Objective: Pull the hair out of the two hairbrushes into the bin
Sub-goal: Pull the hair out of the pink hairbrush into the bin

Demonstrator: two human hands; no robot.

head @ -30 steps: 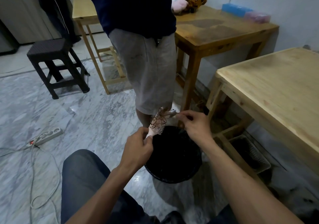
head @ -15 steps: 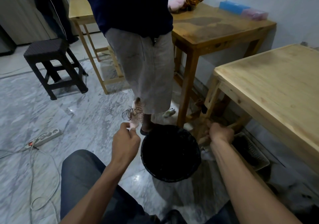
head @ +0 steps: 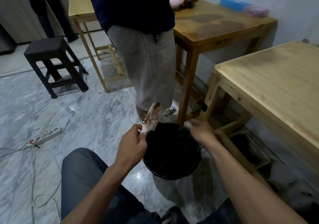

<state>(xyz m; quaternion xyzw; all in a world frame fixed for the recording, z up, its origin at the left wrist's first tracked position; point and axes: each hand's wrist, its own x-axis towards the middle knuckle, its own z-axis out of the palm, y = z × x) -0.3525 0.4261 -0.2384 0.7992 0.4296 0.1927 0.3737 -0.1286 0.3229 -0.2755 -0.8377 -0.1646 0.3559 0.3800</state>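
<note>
My left hand (head: 132, 146) grips the handle of a pink hairbrush (head: 152, 120), which stands tilted over the far left rim of the black bin (head: 165, 177) on the floor. A tangle of reddish-brown hair (head: 149, 115) clings to its bristles. My right hand (head: 202, 131) hovers over the bin's far right rim, fingers pointing toward the brush and a short gap away from it. Motion blur hides whether its fingertips hold anything. A second hairbrush is not visible.
A person in grey shorts (head: 150, 65) stands just behind the bin. Wooden tables (head: 276, 78) (head: 215, 27) are to the right and behind. A white mesh basket (head: 255, 151) sits under the near table. A black stool (head: 51, 54) and a power strip (head: 50, 134) are to the left.
My right hand swung away to the right toward the basket, then came back over the bin. My left hand carried the brush left and back to the bin's rim.
</note>
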